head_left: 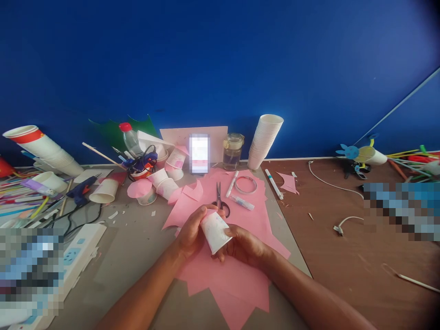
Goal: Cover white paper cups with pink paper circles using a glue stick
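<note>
The left hand (193,230) and right hand (244,243) both hold a white paper cup (215,231), which is tilted between them, the right thumb by its rim. Under the hands, pink paper (237,286) covers part of the desk (127,252). Just beyond the hands lie scissors (218,195); farther beyond stand a phone (199,154) and a stack of cups (264,143).

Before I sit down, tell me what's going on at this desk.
A person is holding a white paper cup at a tilt above pink paper, with the left grip on one side and the right grip on the other. Scissors lie on the paper just beyond, untouched. A stack of white cups stands near the blue wall.
</note>
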Tool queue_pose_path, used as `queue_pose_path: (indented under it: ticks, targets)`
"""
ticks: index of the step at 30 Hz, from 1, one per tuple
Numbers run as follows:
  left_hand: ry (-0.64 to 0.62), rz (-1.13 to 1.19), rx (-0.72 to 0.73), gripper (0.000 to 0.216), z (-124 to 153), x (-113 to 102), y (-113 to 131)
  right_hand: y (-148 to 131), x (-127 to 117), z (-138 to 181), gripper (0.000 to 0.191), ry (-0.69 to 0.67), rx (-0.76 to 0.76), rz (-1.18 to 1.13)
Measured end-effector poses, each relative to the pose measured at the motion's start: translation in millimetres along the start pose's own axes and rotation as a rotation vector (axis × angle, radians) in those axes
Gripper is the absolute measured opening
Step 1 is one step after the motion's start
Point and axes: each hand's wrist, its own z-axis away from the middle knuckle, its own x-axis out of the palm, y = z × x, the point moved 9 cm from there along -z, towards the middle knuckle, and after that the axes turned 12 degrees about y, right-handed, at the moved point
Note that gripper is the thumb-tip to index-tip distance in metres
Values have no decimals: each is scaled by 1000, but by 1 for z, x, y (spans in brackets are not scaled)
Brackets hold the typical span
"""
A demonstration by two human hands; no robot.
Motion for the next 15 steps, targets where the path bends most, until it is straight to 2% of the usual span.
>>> queue_pose_path:
  ticks: [15]
  targets:
    - [29, -57, 20, 31, -4, -5, -3, -3, -6, 1, 32, 87, -6, 120]
